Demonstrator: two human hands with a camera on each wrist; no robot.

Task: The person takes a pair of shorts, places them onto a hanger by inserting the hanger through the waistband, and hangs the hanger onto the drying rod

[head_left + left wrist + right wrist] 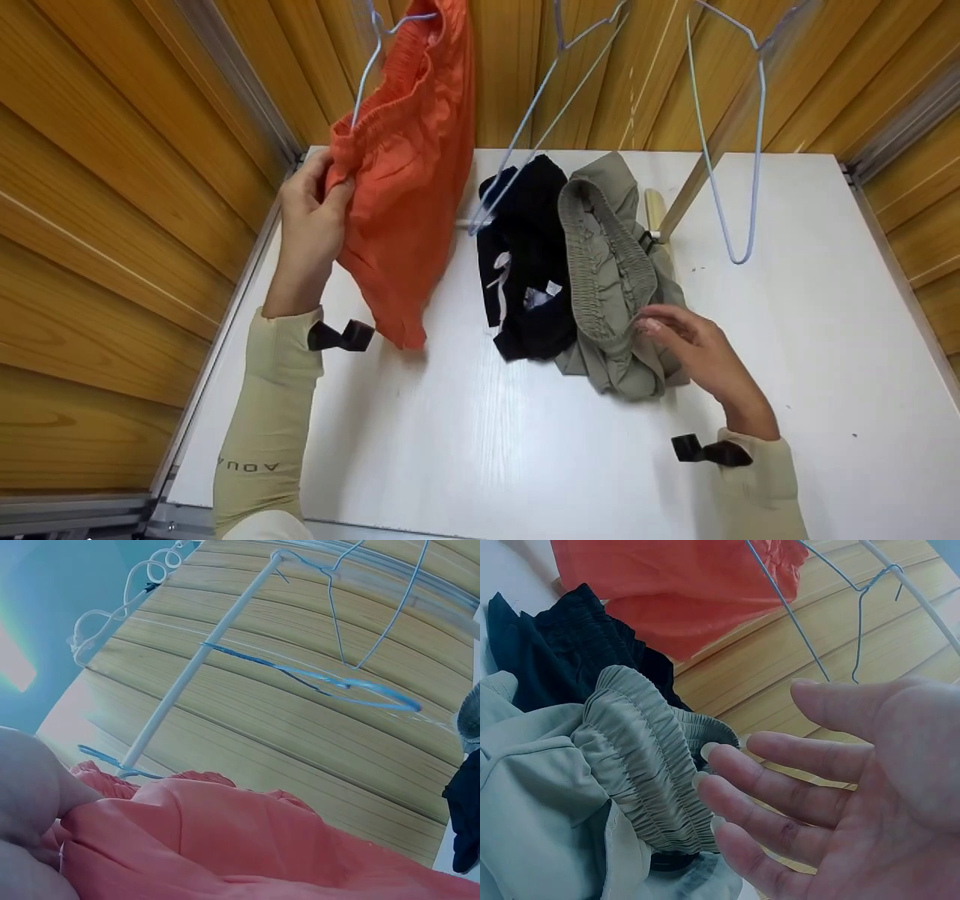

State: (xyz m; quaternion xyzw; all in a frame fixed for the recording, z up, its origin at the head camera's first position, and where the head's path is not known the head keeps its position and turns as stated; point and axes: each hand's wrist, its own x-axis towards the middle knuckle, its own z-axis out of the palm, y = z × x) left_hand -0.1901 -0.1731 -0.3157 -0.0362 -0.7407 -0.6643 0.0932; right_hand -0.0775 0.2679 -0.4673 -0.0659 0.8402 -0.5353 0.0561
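Orange shorts (pixel 405 195) with an elastic waist hang at the left on a thin blue wire hanger (pixel 367 71). My left hand (pixel 307 221) pinches their waistband edge between thumb and fingers. On the white table lie grey-green shorts (pixel 611 285), their gathered waistband facing up. My right hand (pixel 900 787) is beside that waistband (pixel 645 757), fingers loosely extended and palm showing in the right wrist view. Its fingertips are close to the cloth; whether they touch it I cannot tell. A black garment (pixel 529 232) with a white drawstring lies left of the grey-green shorts, partly against them.
Two bare wire hangers, one in the middle (pixel 525 127) and one at the right (pixel 757 150), hang above the table. A pale rod (pixel 180 682) carries the hangers. A slanted post (pixel 697 180) stands behind the grey-green shorts. Wood-plank walls (pixel 97 187) surround the white table (pixel 480 450).
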